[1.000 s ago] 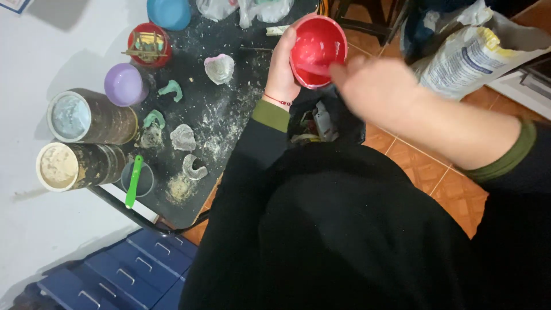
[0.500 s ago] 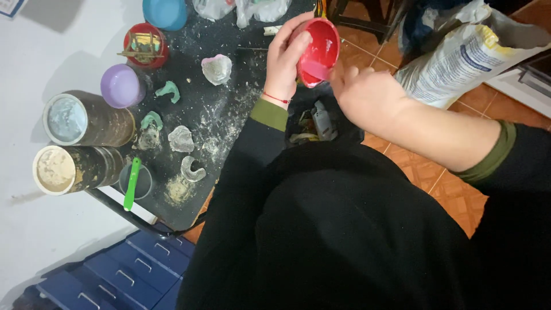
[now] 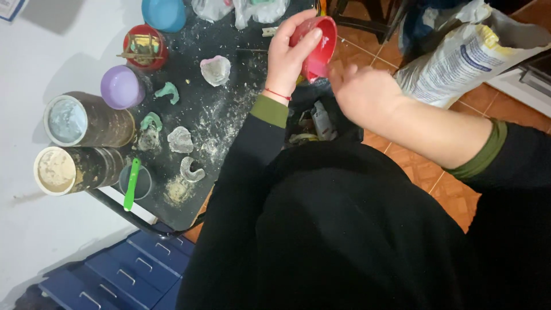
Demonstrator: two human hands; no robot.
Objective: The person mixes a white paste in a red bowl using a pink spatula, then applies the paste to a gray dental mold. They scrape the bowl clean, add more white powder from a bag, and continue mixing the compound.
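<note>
Left hand (image 3: 290,57) grips red bowl (image 3: 315,40) — tipped further, mouth facing right; right hand (image 3: 364,95) fingers curled at rim, grip unclear.

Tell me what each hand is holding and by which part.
The left hand grips the red bowl around its outside wall. The right hand works at its lower rim; what it holds cannot be told.

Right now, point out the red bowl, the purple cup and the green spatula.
red bowl (image 3: 320,43), head view, on its outer wall beside the left hand's thumb.
purple cup (image 3: 120,87), head view, on the middle of its top.
green spatula (image 3: 132,182), head view, midway along its handle.
</note>
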